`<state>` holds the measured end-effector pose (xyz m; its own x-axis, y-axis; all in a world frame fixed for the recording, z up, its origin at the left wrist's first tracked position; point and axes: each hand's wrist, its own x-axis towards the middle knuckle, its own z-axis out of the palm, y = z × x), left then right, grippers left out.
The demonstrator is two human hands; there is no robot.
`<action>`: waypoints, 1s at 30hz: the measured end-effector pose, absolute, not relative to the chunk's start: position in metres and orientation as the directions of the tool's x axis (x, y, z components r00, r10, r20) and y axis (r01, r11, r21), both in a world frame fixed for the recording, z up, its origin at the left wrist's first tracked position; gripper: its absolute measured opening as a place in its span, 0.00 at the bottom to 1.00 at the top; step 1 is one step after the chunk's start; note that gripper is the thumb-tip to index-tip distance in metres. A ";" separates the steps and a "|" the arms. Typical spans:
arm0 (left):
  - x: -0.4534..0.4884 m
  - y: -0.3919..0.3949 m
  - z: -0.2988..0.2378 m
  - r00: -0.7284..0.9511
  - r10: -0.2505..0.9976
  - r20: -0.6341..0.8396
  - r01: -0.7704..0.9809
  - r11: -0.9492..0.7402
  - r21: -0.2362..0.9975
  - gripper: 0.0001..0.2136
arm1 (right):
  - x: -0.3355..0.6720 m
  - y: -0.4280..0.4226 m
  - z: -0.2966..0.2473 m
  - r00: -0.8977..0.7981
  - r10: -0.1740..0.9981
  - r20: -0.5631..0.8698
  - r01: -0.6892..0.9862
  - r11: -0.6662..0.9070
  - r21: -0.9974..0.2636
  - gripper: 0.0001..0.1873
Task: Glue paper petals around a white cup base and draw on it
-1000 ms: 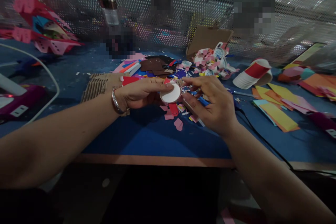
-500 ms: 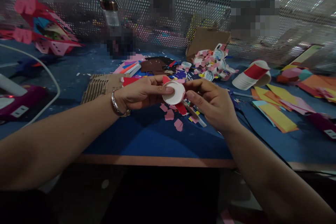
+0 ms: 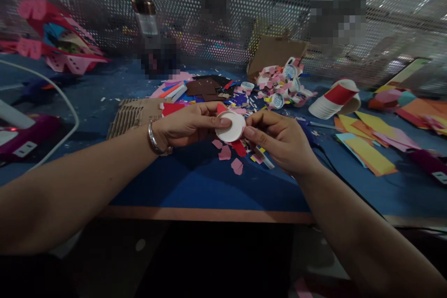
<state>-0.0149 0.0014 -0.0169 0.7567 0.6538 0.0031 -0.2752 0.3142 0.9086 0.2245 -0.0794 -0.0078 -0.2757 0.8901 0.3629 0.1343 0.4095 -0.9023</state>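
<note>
Left fingers (image 3: 217, 122) pinch a white disc (image 3: 234, 128), right fingers (image 3: 260, 136) seemingly its rim (image 3: 226, 139), well inside the table edge (image 3: 209, 214).

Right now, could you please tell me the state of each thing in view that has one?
White disc: held up, round face showing.
Left grip: closed on the disc.
Right grip: fingers curled, thumb at the disc's right edge.
Bracelet: worn on the left wrist.
Paper cups: nested, tilted.
Corrugated cardboard: ridges exposed.
Pink scraps: loose.
Purple device at left: red light lit.
</note>
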 end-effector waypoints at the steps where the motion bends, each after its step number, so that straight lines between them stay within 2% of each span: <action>1: -0.015 0.001 -0.017 0.756 0.655 -0.002 -0.271 0.316 0.909 0.22 | 0.225 -0.080 -0.008 -0.281 0.889 0.362 0.142 0.412 -0.900 0.26; 8: -0.015 0.003 -0.019 0.752 0.659 0.005 -0.276 0.308 0.910 0.23 | 0.227 -0.079 -0.008 -0.306 0.880 0.362 0.155 0.422 -0.893 0.27; 16: -0.015 0.000 -0.014 0.724 0.690 0.019 -0.289 0.278 0.916 0.23 | 0.226 -0.079 -0.010 -0.242 0.908 0.343 0.088 0.373 -0.924 0.24; 23: -0.015 0.002 -0.016 0.719 0.695 0.011 -0.283 0.277 0.918 0.23 | 0.226 -0.080 -0.008 -0.245 0.915 0.322 0.080 0.350 -0.934 0.25; 30: -0.015 0.004 -0.016 0.730 0.684 0.002 -0.252 0.267 0.930 0.22 | 0.224 -0.079 -0.010 -0.242 0.916 0.319 0.001 0.329 -0.944 0.24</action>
<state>-0.0154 0.0039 -0.0165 0.7298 0.6836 0.0016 -0.2524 0.2673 0.9300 0.2239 -0.0792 -0.0102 -0.2420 0.9162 0.3192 0.0007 0.3292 -0.9443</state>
